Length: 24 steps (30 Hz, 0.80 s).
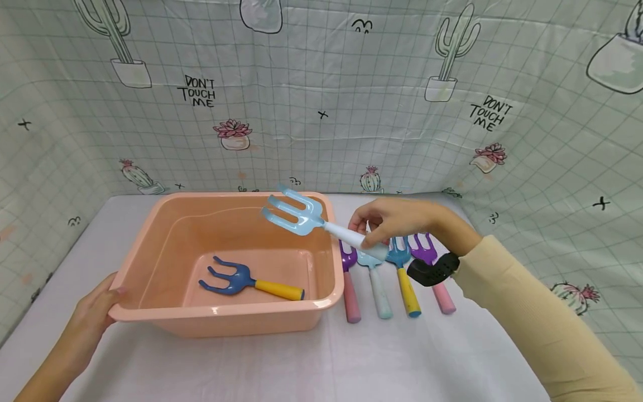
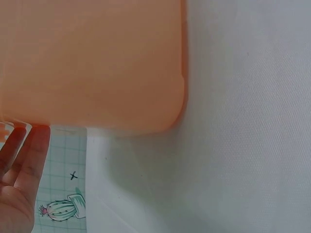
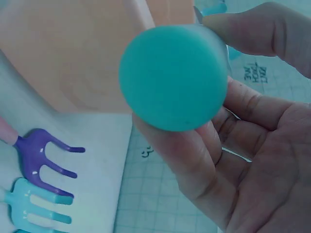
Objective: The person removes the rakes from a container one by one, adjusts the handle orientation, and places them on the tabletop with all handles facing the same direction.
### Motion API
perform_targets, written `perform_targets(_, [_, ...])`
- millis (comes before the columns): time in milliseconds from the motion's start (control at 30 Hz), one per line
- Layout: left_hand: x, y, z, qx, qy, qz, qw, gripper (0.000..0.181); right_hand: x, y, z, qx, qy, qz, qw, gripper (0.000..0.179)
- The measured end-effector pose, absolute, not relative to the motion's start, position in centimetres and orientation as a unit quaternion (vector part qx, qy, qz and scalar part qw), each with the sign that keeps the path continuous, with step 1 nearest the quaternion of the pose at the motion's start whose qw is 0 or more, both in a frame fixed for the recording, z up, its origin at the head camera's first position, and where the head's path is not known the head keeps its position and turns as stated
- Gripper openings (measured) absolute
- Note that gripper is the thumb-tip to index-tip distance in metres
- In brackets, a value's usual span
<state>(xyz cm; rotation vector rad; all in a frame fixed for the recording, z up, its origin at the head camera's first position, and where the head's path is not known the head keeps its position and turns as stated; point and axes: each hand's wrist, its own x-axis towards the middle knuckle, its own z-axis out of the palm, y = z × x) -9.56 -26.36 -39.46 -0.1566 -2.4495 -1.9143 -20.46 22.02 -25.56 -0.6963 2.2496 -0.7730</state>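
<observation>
My right hand (image 1: 397, 219) holds a light-blue hand fork (image 1: 307, 216) by its pale handle, thumb and fingers pinched round it. The tines point left, above the right part of a peach plastic basin (image 1: 201, 315). From the right wrist, the handle's round turquoise end (image 3: 172, 80) faces the camera between the thumb and fingers. My left hand (image 1: 90, 319) grips the basin's left front corner, thumb over the rim and fingers beneath; its fingers (image 2: 30, 160) reach the rim's underside in the left wrist view. Inside the basin lies a dark-blue hand rake (image 1: 236, 279) with a yellow handle.
Right of the basin, several hand forks lie in a row: a purple one with a pink handle (image 1: 353, 298), a light-blue one (image 1: 380, 293), a blue one with a yellow handle (image 1: 408, 293), another purple one (image 1: 425, 250). A cactus-print cloth (image 1: 311, 84) hangs behind the white table (image 1: 251, 368).
</observation>
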Motion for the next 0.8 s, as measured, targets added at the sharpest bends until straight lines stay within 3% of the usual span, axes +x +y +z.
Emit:
perform_targets(400, [-9.7,-26.3,-39.4,-0.044,-0.789,-0.612,0.012,0.040,-18.3,26.2,-28.6,-0.242,0.844,-0.391,0.276,0.031])
perform_targets(800, [-9.7,-26.4,-39.8,-0.055,-0.775,-0.629,0.017,0.041,-15.7,30.5,-32.3,-0.151,0.829,-0.480,0.245,0.039])
